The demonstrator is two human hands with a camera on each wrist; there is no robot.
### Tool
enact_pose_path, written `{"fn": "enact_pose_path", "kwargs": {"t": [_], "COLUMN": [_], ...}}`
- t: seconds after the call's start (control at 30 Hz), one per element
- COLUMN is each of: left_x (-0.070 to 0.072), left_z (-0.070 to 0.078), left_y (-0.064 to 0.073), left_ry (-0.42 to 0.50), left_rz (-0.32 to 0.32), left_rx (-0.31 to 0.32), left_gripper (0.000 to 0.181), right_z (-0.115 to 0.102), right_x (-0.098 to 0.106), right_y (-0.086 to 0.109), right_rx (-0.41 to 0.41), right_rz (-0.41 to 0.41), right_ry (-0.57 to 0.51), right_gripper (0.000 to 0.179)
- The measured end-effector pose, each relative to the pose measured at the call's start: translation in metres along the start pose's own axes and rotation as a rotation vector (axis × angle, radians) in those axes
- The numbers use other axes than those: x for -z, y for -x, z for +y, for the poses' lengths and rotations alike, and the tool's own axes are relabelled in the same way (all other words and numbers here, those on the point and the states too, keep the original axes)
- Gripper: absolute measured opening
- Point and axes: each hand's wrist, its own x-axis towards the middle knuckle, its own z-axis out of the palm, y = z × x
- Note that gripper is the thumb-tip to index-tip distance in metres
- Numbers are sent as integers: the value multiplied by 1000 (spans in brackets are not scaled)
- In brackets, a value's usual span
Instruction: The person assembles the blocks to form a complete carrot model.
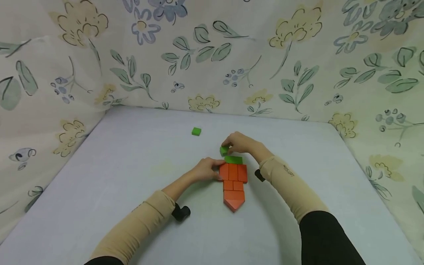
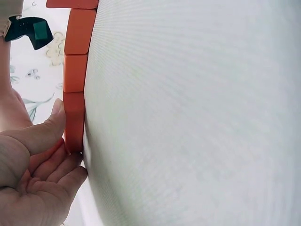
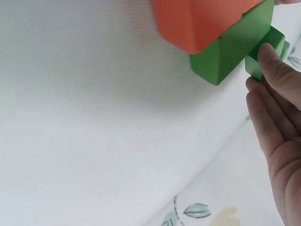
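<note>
Orange blocks (image 1: 233,173) lie flat together, with a triangular block (image 1: 234,205) at the near end. A long green block (image 1: 233,160) sits against their far edge. My left hand (image 1: 206,170) holds the left-hand orange block (image 2: 75,117) of the wide row between thumb and fingers. Just beyond the long green block, my right hand (image 1: 243,142) pinches a small green block (image 1: 224,151) between thumb and fingers. In the right wrist view, this small green block (image 3: 265,54) appears close behind the long one. Whether the two touch is unclear.
Another small green block (image 1: 196,131) lies farther back and to the left on the white table (image 1: 159,147). Floral cloth (image 1: 205,73) hangs behind the table and along its sides. Each wrist carries a dark camera (image 1: 181,212).
</note>
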Motion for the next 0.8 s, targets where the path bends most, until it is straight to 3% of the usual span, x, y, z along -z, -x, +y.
{"fn": "enact_pose_path", "kwargs": {"t": [0.27,0.5,0.8], "left_x": [0,0,1], "left_z": [1,2,3], "left_y": [0,1,0], "left_ry": [7,-5,-29], "left_rz": [-3,1,-3], "left_rx": [27,4,10], "left_gripper": [61,61,61], "right_z": [2,5,4], "right_x": [-4,-4,-10], "right_y": [5,5,4], "right_rx": [-19,-29,-47], "right_rz": [-10,-31,73], "right_ry": [-30,-58,-50], "right_gripper": [34,34,23]}}
